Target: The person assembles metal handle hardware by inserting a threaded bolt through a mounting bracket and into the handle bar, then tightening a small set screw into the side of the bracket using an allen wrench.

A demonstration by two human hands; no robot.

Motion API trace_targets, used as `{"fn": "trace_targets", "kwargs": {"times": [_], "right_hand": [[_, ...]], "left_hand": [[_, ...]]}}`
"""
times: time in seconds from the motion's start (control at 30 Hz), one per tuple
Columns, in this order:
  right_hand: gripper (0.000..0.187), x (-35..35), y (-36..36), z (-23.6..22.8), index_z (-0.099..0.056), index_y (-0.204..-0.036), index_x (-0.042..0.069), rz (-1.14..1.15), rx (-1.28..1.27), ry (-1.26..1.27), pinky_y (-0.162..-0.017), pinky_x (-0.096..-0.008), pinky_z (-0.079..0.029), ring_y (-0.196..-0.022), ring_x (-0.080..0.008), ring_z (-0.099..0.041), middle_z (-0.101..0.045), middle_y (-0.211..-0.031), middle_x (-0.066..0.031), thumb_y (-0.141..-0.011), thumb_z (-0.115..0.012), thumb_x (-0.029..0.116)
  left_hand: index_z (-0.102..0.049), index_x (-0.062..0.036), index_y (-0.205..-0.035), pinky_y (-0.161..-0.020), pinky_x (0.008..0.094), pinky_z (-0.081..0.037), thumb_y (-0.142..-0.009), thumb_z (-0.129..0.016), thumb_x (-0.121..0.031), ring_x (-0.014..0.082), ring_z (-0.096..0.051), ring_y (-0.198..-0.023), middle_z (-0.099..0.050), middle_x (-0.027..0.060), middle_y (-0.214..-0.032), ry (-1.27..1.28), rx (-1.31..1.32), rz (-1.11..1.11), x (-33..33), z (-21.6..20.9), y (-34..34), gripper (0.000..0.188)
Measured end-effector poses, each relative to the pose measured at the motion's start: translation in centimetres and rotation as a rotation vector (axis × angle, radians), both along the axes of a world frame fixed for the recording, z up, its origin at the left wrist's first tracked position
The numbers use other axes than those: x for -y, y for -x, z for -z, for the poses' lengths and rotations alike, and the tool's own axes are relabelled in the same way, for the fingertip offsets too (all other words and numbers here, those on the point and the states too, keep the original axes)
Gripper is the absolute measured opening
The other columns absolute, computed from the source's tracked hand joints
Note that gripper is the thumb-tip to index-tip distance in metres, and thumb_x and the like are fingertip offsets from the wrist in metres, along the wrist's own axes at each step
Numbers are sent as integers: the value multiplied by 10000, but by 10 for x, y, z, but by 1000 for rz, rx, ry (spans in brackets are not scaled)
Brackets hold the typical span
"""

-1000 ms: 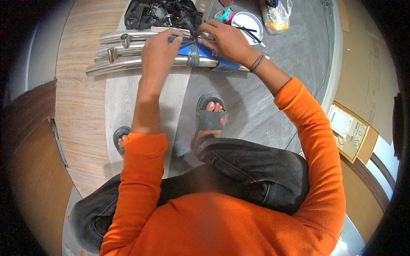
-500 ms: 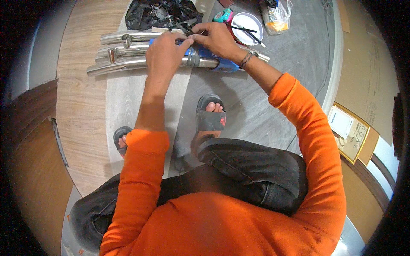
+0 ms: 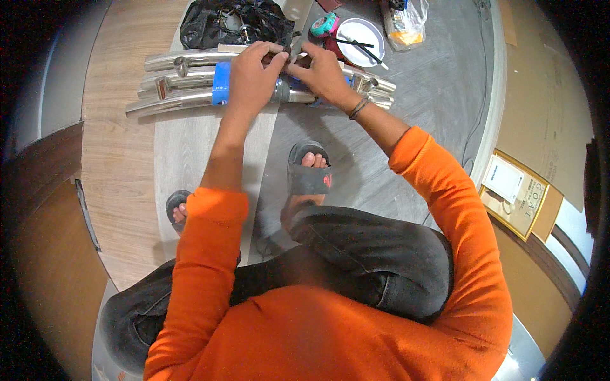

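Note:
A bundle of shiny curved metal tubes (image 3: 181, 100) lies crosswise on the floor in front of me. Blue wrapping (image 3: 221, 82) covers part of its middle, and a dark grey band (image 3: 281, 92) goes round the near tube. Above the bundle, my left hand (image 3: 253, 73) has thumb and forefinger nearly together, but what lies between them is too small to make out. Close beside it, my right hand (image 3: 321, 73) pinches a thin greyish strip (image 3: 297, 47) that stands up between the two hands. The fingers partly hide the strip's lower end.
Behind the tubes sits an open black plastic bag (image 3: 210, 28) with metal fittings. At the back right are a round white lid (image 3: 362, 41) with black sticks, a teal tape measure (image 3: 324, 24) and a clear plastic bag (image 3: 405, 28). A sandalled foot (image 3: 309, 165) stands nearer me.
Blue wrapping now shows left of my left hand, while the blue patch beneath my right wrist has gone from sight. The greyish strip has come into view between my hands.

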State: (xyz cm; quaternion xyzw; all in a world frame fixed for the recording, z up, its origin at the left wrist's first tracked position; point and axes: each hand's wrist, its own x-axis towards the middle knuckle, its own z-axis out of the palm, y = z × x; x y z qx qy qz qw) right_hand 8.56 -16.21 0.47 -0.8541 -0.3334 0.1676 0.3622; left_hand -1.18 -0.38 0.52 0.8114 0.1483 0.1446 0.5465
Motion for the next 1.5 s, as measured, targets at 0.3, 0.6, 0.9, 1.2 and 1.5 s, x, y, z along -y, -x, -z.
{"fn": "trace_targets", "kwargs": {"times": [0.3, 0.6, 0.9, 1.2, 1.5], "right_hand": [[384, 0, 15, -13, -696, -1009, 4, -8, 139, 39, -683, -482, -519, -746, -423, -667, -688, -815, -231, -851, -765, 347], [288, 17, 15, -27, -742, -1002, 27, 76, 190, -22, -656, -457, -508, -686, -380, -663, -679, -760, -204, -985, -628, 291], [274, 22, -5, -91, -644, -1082, -13, 540, -112, -597, -630, -319, -620, -841, -213, -733, -722, -986, -123, -1070, -535, 238], [377, 31, -31, -174, -595, -982, 9, 631, 77, -773, -643, -324, -630, -878, -271, -741, -714, -965, -160, -1099, -432, 328], [502, 25, -35, -150, -519, -1436, 5, 369, 63, -510, -739, -274, -553, -929, -194, -707, -725, -1118, -159, -1001, -652, 216]], "left_hand": [[-718, 11, -1001, -867, 346, -511, -915, -710, -184, 256, -697, -942, -727, 172, -1021, 110, 25, -85, 12, -6, 5, 213], [-729, -62, -1135, -962, 413, -501, -945, -645, -234, 338, -674, -1055, -718, 182, -1129, -117, -54, 12, 7, 6, 7, 270], [-760, -78, -1081, -985, 445, -482, -912, -604, -206, 329, -640, -1101, -726, 118, -1164, -195, -16, 110, 6, 15, 0, 263], [-783, -142, -994, -1022, 446, -422, -874, -696, -312, 283, -558, -1181, -687, 4, -1248, -338, -30, 189, 14, 6, 17, 225], [-728, -196, -1179, -1136, 485, -338, -730, -836, -304, 309, -475, -1346, -579, 45, -1402, -401, 17, 352, 7, 3, 24, 474]]}}
